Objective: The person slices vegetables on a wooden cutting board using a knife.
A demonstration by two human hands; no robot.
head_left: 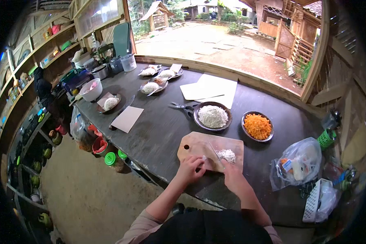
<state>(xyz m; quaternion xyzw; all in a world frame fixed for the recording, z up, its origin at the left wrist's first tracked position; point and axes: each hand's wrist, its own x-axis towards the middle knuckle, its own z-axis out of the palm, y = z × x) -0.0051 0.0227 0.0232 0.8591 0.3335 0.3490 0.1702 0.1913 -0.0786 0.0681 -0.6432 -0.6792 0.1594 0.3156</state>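
A wooden cutting board lies in front of me at the table's near edge. My right hand grips a knife, its blade pointing away over the board. On the board's left part, my left hand has its fingers curled around a small whitish piece, mostly hidden by them. A small heap of white shreds sits right of the blade. Behind the board stands a brown plate heaped with white shreds. Right of that is another dish of diced orange pieces, apparently carrot.
Black scissors lie beside the shred plate, near white sheets. Plates of white food stand at the back left. A plastic bag and white basket are at right. Another person is far left.
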